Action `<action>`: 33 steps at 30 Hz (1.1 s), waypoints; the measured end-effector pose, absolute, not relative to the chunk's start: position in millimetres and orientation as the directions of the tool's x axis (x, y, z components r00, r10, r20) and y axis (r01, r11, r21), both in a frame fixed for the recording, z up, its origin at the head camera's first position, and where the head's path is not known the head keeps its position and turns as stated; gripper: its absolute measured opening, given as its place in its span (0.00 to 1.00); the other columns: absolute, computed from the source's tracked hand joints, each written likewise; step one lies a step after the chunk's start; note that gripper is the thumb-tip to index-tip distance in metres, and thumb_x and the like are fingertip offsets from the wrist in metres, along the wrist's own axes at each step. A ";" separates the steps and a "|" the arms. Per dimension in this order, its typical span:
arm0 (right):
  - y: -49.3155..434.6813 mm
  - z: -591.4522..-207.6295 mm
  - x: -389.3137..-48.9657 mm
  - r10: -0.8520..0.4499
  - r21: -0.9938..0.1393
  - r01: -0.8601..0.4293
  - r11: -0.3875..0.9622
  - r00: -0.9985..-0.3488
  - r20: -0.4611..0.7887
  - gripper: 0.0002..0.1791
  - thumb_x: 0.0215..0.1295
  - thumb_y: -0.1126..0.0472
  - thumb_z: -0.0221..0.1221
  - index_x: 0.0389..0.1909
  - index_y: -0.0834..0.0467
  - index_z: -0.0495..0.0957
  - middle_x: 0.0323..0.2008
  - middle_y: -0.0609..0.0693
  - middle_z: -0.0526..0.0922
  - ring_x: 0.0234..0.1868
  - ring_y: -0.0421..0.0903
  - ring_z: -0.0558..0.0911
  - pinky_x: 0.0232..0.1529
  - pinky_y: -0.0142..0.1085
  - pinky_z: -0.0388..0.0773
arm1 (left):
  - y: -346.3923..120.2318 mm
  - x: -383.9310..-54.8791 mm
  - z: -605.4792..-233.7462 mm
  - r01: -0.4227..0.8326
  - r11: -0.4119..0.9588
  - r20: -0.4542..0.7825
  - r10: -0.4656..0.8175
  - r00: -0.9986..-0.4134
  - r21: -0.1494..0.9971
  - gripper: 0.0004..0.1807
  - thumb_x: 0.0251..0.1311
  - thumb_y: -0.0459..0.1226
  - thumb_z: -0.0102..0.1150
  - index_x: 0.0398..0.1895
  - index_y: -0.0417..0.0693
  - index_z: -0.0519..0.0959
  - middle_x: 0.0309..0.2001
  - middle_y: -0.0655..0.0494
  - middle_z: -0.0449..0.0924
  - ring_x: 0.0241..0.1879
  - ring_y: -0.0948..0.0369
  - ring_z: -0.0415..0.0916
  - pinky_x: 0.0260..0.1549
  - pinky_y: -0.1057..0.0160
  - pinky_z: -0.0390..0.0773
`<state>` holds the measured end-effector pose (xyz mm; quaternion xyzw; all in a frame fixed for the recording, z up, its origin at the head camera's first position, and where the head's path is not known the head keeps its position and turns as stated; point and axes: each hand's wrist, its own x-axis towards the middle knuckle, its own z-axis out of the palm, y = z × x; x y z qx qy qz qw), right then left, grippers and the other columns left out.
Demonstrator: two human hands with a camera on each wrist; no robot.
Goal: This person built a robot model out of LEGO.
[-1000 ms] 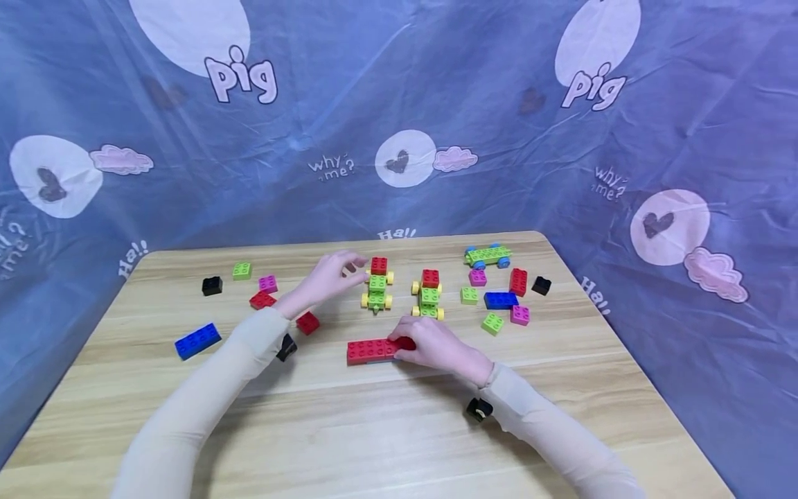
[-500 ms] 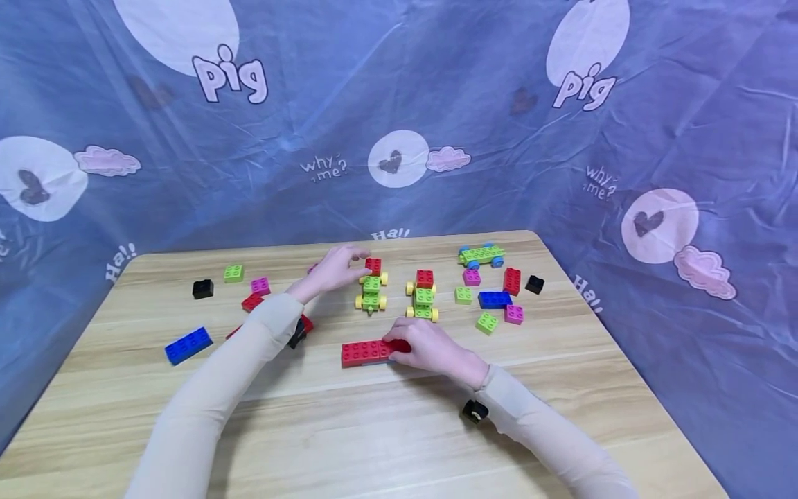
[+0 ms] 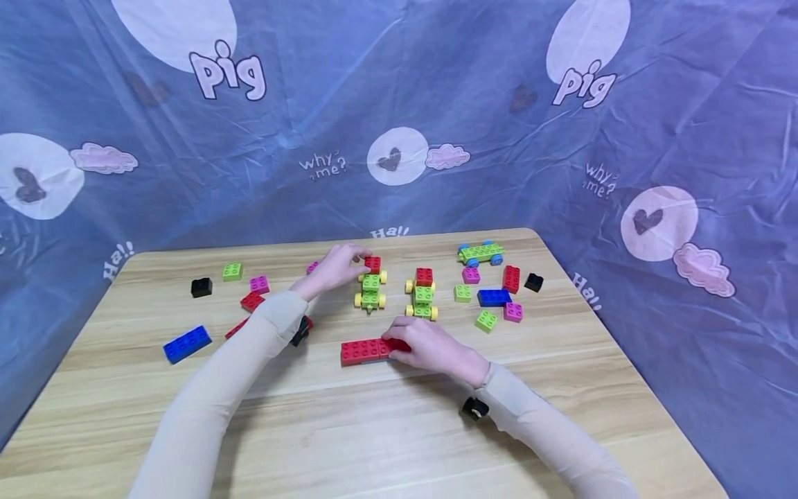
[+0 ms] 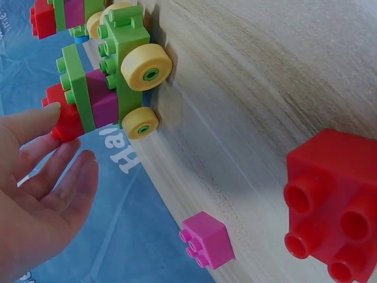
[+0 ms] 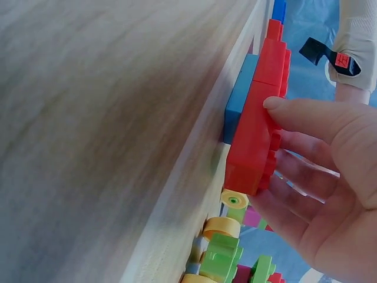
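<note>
My left hand (image 3: 333, 269) pinches the red brick (image 4: 69, 121) at the far end of a small toy car. The car has a green wheeled base (image 4: 131, 44) and yellow wheels, with purple and green bricks under the red one. Closer to me, my right hand (image 3: 431, 350) grips a long red brick (image 5: 252, 138), thumb on one side and fingers on the other. That brick lies end to end with another red brick (image 3: 359, 352). Beneath both, a blue brick (image 5: 240, 97) spans the joint. The right hand covers much of the row's right end in the head view.
A matching toy car (image 3: 423, 296) stands right of the first. A green base with blue wheels (image 3: 481, 254) sits at the back right. Loose bricks lie right, including a blue brick (image 3: 494, 298), and left, including another blue brick (image 3: 187, 344) and a black brick (image 3: 201, 287).
My left hand has moved in to the red brick on the left car and now pinches it. The right hand keeps its grip on the red brick. The head view has shifted slightly.
</note>
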<state>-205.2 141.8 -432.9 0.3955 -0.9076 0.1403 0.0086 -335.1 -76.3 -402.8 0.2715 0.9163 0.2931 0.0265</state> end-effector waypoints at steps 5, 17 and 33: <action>141.5 -433.9 -205.3 -0.720 -0.245 -0.725 0.644 -0.682 0.129 0.15 0.61 0.58 0.67 0.49 0.57 0.84 0.45 0.50 0.86 0.45 0.43 0.85 0.50 0.33 0.84 | -78.3 -332.9 -402.4 0.473 0.688 0.101 0.508 -0.856 0.550 0.22 0.65 0.36 0.61 0.60 0.34 0.76 0.59 0.38 0.79 0.56 0.44 0.79 0.58 0.49 0.79; 146.2 -434.1 -207.5 -0.735 -0.272 -0.738 0.617 -0.664 0.137 0.17 0.60 0.60 0.67 0.50 0.58 0.83 0.46 0.51 0.86 0.47 0.44 0.85 0.52 0.35 0.84 | -84.7 -330.7 -405.9 0.502 0.681 0.137 0.516 -0.846 0.533 0.21 0.63 0.38 0.63 0.57 0.36 0.79 0.55 0.39 0.82 0.49 0.48 0.82 0.52 0.52 0.83; 152.9 -429.1 -206.9 -0.753 -0.301 -0.750 0.589 -0.644 0.131 0.16 0.58 0.63 0.67 0.49 0.59 0.83 0.46 0.52 0.87 0.47 0.45 0.86 0.51 0.34 0.84 | -91.5 -320.3 -407.1 0.525 0.688 0.142 0.533 -0.834 0.501 0.20 0.63 0.39 0.64 0.55 0.38 0.80 0.53 0.41 0.84 0.49 0.49 0.83 0.53 0.54 0.83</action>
